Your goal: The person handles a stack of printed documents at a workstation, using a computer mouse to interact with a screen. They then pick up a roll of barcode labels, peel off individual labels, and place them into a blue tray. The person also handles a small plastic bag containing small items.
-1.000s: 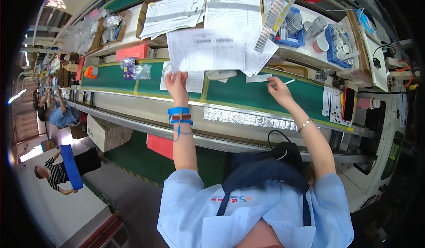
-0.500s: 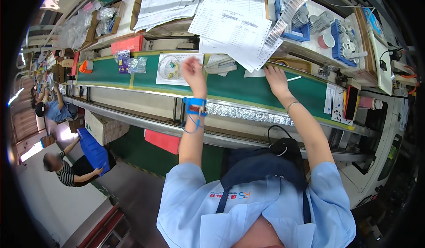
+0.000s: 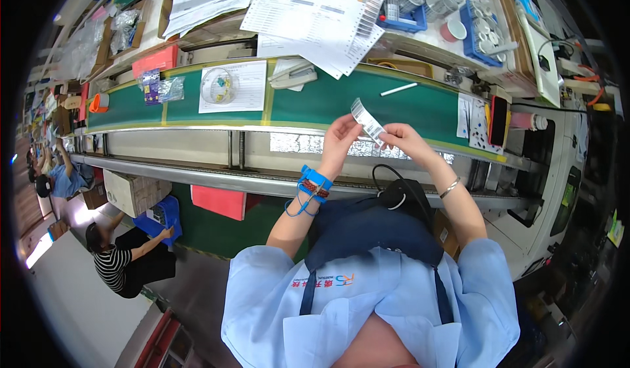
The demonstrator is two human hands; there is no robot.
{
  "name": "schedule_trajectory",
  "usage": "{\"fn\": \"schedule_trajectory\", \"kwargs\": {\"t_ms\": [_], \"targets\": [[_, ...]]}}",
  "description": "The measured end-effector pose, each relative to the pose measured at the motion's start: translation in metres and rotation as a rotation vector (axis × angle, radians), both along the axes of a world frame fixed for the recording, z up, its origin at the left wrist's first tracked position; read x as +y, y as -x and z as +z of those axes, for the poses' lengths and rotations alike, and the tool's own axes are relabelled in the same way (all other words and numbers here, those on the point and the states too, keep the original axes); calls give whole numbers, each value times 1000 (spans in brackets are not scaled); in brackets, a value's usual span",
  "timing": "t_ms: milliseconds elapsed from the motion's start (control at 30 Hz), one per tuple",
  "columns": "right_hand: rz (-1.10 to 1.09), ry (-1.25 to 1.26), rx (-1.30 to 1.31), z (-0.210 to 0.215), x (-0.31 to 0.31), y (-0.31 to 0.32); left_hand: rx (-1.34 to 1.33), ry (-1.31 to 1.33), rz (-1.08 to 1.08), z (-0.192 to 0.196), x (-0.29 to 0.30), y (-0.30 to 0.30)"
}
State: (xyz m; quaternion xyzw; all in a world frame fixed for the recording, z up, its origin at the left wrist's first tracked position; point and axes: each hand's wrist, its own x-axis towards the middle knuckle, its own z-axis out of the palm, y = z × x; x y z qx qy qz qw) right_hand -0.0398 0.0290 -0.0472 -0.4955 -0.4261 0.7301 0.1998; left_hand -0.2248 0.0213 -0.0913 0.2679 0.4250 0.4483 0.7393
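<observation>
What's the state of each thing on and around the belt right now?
label strip: held up between both hands, above the belt
left hand: pinching the strip
right hand: pinching the strip
blue wrist strap: on the left wrist, cord hanging
paper sheet with bagged part: lying flat on the green belt
white pen: lying loose on the belt
orange tape roll: at the belt's left end

My left hand (image 3: pixel 341 135) and right hand (image 3: pixel 403 139): both pinching one narrow white label strip (image 3: pixel 367 121), held tilted above the green conveyor belt (image 3: pixel 420 105). Blue wrist strap (image 3: pixel 314 185) on my left wrist. On the belt: white pen (image 3: pixel 398 89), paper sheet (image 3: pixel 234 86) bearing a clear bag.
</observation>
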Motion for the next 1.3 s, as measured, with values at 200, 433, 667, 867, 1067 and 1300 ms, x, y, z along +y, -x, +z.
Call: {"fn": "schedule_trajectory", "kwargs": {"t_ms": [200,433,667,867,1067,1300], "targets": [[-88,15,-32,34,-38,-13,49,-156,-7,47,6,-17],[-223,-86,114,78,-71,-32,97,-289,-68,94,2,-46],[-201,-217,181,111,-104,-67,95,-456,-81,135,-19,-85],[-195,-258,221,120,-130,-106,115,-531,-95,155,-45,-119],[-194,-294,278,117,-148,-138,136,-587,-74,165,-66,-146],[-201,-318,309,122,-160,-157,158,-577,-55,175,-83,-164]]}}
